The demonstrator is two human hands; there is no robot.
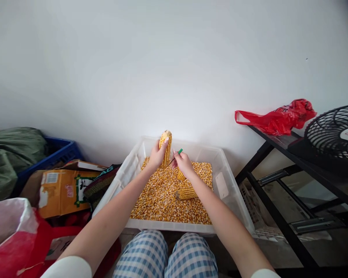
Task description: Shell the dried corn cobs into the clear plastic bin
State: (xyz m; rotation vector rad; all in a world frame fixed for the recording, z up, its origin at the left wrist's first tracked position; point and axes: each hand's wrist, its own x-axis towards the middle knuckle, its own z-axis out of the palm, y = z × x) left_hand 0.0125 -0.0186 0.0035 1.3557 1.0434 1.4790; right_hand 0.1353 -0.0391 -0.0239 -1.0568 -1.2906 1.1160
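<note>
My left hand [159, 153] is closed around a yellow corn cob [166, 144], held upright above a clear plastic bin [140, 224]. In my right hand [183, 161] is a thin screwdriver with a green handle [180, 151]; its dark shaft slants down left toward the cob's lower side. Whether the tip touches the kernels is too small to tell. Loose corn kernels [159, 200] spread across the bin's floor. Another corn cob [186, 193] lies on them beneath my right forearm, and one more cob [180, 176] shows partly behind my right wrist.
Left of the bin are an orange cardboard box [62, 193], a blue crate [62, 152] and a red and white bag [14, 235]. To the right, a black table [304, 154] carries a red plastic bag [290, 117] and a black fan [336, 133]. A white wall stands behind.
</note>
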